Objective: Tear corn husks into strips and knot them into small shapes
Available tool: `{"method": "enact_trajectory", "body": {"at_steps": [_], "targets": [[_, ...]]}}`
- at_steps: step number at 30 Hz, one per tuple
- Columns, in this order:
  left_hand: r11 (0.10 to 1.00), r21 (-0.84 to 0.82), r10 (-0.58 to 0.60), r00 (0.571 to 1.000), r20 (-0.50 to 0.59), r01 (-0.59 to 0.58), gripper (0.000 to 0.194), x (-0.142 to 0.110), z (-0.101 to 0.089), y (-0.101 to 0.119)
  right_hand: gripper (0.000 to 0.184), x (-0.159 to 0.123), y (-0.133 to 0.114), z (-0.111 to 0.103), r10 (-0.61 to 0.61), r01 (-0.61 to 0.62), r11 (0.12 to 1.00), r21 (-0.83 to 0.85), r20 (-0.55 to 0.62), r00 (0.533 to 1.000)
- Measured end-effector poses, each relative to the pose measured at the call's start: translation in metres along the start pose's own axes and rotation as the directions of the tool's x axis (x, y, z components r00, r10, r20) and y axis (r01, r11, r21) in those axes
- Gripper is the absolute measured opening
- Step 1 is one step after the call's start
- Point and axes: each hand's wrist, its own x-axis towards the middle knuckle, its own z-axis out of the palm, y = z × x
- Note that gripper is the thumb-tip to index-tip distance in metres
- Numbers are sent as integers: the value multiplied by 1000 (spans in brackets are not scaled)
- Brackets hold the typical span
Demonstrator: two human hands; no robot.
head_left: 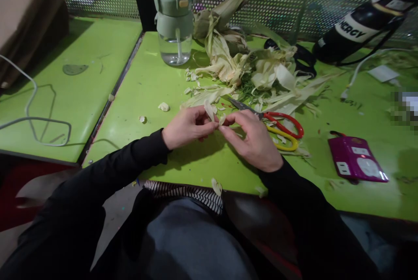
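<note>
Pale strips of corn husk [209, 110] stick up between my two hands over the green table. My left hand [191, 126] is closed, pinching a husk piece between thumb and fingers. Fingertip to fingertip with it, my right hand [250, 138] is also closed, its thumb and index finger on a small pale husk bit [222, 119]. Scissors [283, 126] with one red and one yellow handle lie just beyond my right hand, blades toward the left. Behind both hands spreads a heap of dried corn husks [225, 64], with green shreds among them.
A water bottle [175, 38] stands at the back, left of the husks. At the right are a black bottle [355, 27], a white cable [355, 73] and a purple pouch-like object [356, 159]. Brown paper bags [26, 18] and a grey cable [48, 119] occupy the left table.
</note>
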Motion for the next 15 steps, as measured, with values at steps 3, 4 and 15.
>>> {"method": "enact_trajectory", "body": {"at_steps": [3,4,15], "targets": [[999,40,14,999,45,-15,6,0,-3,2,12,1,1,-1,82,-84,990,113,22,996],[999,43,14,998,61,-16,7,0,-4,3,11,1,1,0,99,-99,985,138,10,995],[999,33,0,999,33,-1,9,0,-3,5,17,5,2,-8,178,-226,938,262,194,965]]}}
